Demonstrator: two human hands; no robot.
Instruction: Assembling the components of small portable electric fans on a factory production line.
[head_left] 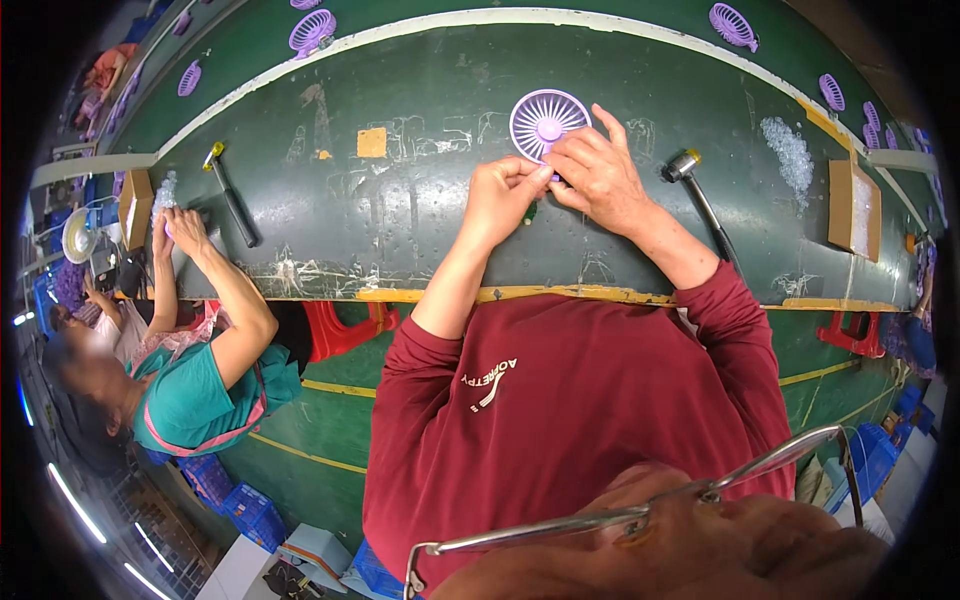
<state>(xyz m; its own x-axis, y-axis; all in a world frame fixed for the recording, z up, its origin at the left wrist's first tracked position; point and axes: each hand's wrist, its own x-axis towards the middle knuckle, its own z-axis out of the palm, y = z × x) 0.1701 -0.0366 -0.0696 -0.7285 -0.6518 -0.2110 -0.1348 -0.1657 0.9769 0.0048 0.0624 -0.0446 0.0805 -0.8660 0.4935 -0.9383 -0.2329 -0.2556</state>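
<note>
A round purple fan housing with a spoked grille is held above the green workbench. My right hand grips its lower right edge, thumb and fingers closed, one finger raised alongside. Just below the grille, my left hand pinches with thumb and forefinger, meeting the right fingertips. Whatever lies in that pinch is too small and covered to make out. A small dark green spot shows on the bench beneath the hands.
A hammer lies right of my hands, near clear plastic pieces and a cardboard box. Left are a yellow square, another hammer and a co-worker's hands. Purple fans sit beyond the white rail.
</note>
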